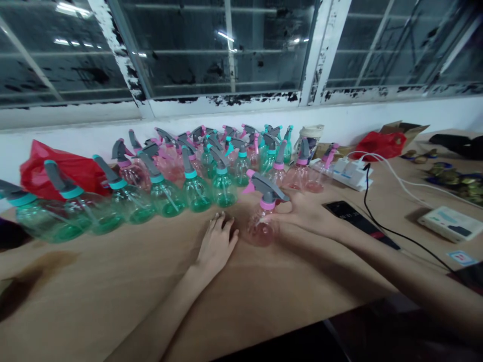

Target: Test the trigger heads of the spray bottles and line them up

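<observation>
My right hand grips a pink spray bottle with a grey and pink trigger head, which stands upright on the wooden table. Its fingers go round the far side of the bottle and are partly hidden. Just left of that bottle, my left hand rests palm down on the tabletop, fingers apart, holding nothing. Beyond it stands a row of green spray bottles with teal collars. Close behind the held bottle are more pink spray bottles.
A phone lies right of my right forearm. Past it are a white power strip with cables and a white box-shaped device. Red plastic bags lie at both sides. A paper cup stands by the wall under the windows.
</observation>
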The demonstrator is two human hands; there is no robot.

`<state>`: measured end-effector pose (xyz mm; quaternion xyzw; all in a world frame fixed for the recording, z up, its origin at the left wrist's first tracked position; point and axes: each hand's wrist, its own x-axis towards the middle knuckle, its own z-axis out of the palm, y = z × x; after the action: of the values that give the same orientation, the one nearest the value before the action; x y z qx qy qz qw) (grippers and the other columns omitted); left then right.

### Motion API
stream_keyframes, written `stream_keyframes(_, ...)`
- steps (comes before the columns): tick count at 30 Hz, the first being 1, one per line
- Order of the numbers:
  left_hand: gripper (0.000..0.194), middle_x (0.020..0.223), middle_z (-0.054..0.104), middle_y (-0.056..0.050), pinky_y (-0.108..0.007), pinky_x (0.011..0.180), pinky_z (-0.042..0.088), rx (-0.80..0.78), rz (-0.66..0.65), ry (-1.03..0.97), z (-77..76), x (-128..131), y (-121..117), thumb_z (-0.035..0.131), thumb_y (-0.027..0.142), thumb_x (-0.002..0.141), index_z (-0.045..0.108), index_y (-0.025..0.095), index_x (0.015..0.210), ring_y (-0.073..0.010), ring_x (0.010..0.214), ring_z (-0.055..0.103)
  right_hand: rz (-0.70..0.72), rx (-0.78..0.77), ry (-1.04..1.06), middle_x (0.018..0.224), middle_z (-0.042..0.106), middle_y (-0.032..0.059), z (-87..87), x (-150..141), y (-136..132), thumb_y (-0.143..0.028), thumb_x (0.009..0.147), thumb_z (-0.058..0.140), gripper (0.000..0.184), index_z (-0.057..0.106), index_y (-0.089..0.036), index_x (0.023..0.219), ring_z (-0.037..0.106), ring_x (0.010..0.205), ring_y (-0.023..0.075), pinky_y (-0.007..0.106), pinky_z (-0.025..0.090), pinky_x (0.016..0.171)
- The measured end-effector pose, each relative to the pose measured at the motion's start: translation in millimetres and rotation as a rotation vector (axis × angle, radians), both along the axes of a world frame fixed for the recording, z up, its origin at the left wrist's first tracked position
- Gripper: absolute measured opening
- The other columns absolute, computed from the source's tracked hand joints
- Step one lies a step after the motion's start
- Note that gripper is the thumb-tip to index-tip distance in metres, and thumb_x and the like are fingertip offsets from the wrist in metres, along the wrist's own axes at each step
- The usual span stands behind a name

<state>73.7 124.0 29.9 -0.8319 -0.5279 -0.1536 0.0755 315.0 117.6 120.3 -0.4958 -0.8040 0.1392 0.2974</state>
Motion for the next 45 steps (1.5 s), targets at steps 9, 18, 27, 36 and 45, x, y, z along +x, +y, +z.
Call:
stream_keyframes(9, 0.036, 0.132, 0.051, -0.018, -0.046, 0.105, 0.035, -0.002, 0.001, 0.013, 0.1, -0.9, 0.8, 0.044, 0.027, 0.094, 0.057, 0.008, 0.121, -0.0319, 0.127, 0.043, -0.248, 0.106, -0.032, 0.082, 0.071, 0.0084, -2.6, -20.5, 55.6, -0.052, 0.069, 0.071, 0.050, 0.058, -0.016, 0.101, 0.067, 0.074, 0.0263, 0.033, 0.046, 0.062)
stream_keyframes(18, 0.037, 0.132, 0.051, -0.017, -0.046, 0.105, 0.036, 0.001, -0.008, 0.015, -0.5, -2.8, 1.4, 0.042, 0.027, 0.094, 0.056, 0.008, 0.122, -0.0314, 0.129, 0.041, -0.393, 0.121, -0.005, 0.092, 0.070, 0.0144, -9.3, -46.4, 87.0, -0.045, 0.077, 0.067, 0.051, 0.047, -0.013, 0.112, 0.066, 0.090, 0.0326, 0.039, 0.049, 0.068)
stream_keyframes(27, 0.036, 0.132, 0.052, -0.015, -0.047, 0.103, 0.038, 0.011, -0.020, 0.012, -0.8, -3.8, 1.8, 0.039, 0.029, 0.096, 0.055, 0.011, 0.122, -0.0298, 0.129, 0.041, -0.447, 0.133, -0.009, 0.089, 0.069, 0.0187, -16.8, -59.2, 97.3, -0.042, 0.084, 0.057, 0.040, 0.045, -0.011, 0.107, 0.067, 0.082, 0.0335, 0.038, 0.046, 0.062)
stream_keyframes(36, 0.036, 0.133, 0.051, -0.016, -0.046, 0.104, 0.036, 0.004, -0.012, 0.012, -1.0, -3.6, 1.1, 0.040, 0.029, 0.095, 0.055, 0.010, 0.122, -0.0304, 0.130, 0.040, -0.422, 0.179, 0.049, 0.087, 0.068, 0.0129, -15.4, -54.9, 87.5, -0.045, 0.083, 0.055, 0.037, 0.046, -0.016, 0.103, 0.065, 0.077, 0.0286, 0.035, 0.043, 0.061)
stream_keyframes(45, 0.037, 0.133, 0.051, -0.018, -0.047, 0.105, 0.035, -0.010, -0.010, 0.014, 1.4, -2.8, 1.0, 0.041, 0.028, 0.095, 0.056, 0.008, 0.123, -0.0313, 0.130, 0.040, -0.470, 0.243, 0.078, 0.076, 0.067, 0.0049, -12.7, -1.3, 52.7, -0.048, 0.086, 0.051, 0.027, 0.053, -0.021, 0.081, 0.063, 0.069, 0.0221, 0.031, 0.040, 0.061)
